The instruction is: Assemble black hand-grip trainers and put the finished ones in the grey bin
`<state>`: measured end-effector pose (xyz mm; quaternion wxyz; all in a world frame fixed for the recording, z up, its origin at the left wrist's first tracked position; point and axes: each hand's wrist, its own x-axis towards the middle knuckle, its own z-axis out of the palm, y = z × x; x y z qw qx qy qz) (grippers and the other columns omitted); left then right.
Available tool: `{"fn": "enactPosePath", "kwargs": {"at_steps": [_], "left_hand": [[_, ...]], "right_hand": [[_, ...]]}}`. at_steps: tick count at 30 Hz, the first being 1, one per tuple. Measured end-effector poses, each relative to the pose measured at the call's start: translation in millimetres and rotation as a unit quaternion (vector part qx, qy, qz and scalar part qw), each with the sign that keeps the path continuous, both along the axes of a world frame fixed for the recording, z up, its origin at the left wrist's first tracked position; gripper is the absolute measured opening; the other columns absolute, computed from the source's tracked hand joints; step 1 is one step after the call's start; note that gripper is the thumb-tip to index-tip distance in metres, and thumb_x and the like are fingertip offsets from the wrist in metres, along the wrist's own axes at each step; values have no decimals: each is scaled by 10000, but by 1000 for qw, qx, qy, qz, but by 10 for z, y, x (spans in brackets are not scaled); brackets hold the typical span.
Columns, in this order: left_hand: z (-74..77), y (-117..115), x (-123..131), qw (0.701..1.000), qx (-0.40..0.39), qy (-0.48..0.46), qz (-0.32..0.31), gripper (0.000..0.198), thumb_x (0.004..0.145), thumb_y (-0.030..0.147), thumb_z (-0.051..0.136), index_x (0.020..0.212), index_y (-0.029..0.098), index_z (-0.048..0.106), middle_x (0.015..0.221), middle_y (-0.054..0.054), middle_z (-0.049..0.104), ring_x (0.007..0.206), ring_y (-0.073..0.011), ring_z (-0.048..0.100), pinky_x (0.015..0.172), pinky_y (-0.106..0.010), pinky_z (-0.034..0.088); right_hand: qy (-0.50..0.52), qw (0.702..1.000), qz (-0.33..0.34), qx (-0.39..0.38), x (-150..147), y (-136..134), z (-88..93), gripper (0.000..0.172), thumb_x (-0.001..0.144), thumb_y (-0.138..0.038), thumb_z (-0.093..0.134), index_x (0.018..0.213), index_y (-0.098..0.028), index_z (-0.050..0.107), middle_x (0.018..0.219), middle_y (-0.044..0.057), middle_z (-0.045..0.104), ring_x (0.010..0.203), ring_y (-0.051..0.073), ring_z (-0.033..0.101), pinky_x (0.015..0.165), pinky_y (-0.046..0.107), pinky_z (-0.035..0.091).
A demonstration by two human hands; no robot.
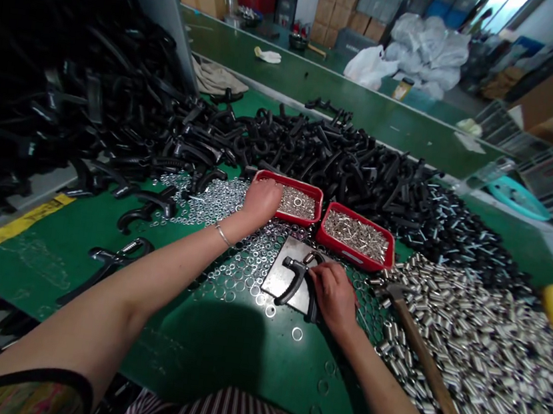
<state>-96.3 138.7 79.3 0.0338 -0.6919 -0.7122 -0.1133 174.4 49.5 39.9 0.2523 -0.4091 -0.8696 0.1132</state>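
My left hand (262, 200) reaches into the left end of a red tray (319, 205) of small metal parts; its fingers are bent down and their tips are hidden. My right hand (335, 293) is closed at a black curved handle (312, 299) by the right edge of a flat metal plate (272, 280). A second black handle (291, 289) lies on that plate, beside the first. Just right of the first tray sits another red tray (351, 253), filled with small pins. Loose metal rings (232, 275) lie around the plate.
Black handles (294, 142) are heaped across the back and left of the green table (177, 356). A hammer (424, 359) lies on a pile of metal sleeves (473, 325) at the right. Black parts with bolts (465, 230) are piled behind the sleeves.
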Motion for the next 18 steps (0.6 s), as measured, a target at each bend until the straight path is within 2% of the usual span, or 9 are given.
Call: {"fn": "enactPosePath", "kwargs": {"at_steps": [4, 8, 13, 16, 18], "left_hand": [[-71, -62, -83, 996, 62, -64, -3, 255, 964, 181, 430, 1009, 114, 672, 1056, -156, 671, 1009, -253, 593, 914, -382, 449], [-95, -261, -51, 979, 136, -149, -7, 202, 970, 234, 466, 992, 161, 653, 1021, -91, 676, 1004, -223, 575, 961, -373, 423], [-124, -579, 274, 951, 178, -248, -56, 140, 952, 237, 515, 907, 195, 640, 929, -39, 692, 925, -202, 587, 919, -363, 442], [-165, -701, 513, 935, 164, -303, -84, 94, 926, 212, 557, 875, 202, 636, 894, -20, 695, 903, -193, 599, 894, -351, 459], [-177, -752, 623, 926, 148, -336, -93, 63, 908, 198, 584, 874, 202, 637, 877, -13, 694, 877, -186, 605, 865, -336, 471]], "right_hand": [[-21, 1000, 10, 11, 6, 8, -9, 251, 1013, -324, 459, 972, -214, 680, 987, 94, 657, 948, 246, 594, 847, 384, 520], [-42, 998, 24, 29, 36, 17, -30, 232, 1018, -289, 451, 993, -200, 664, 996, 99, 650, 949, 239, 590, 832, 366, 524], [-94, 993, 50, 59, 26, 39, -1, 221, 1024, -241, 434, 999, -178, 644, 1004, 106, 646, 928, 236, 577, 801, 349, 511], [-151, 983, 77, 64, -3, 70, 55, 214, 1024, -224, 428, 988, -184, 636, 1004, 108, 642, 919, 238, 572, 752, 335, 496], [-177, 979, 71, 72, -17, 93, 84, 221, 1024, -227, 425, 960, -187, 632, 967, 110, 632, 899, 243, 564, 727, 332, 484]]}}
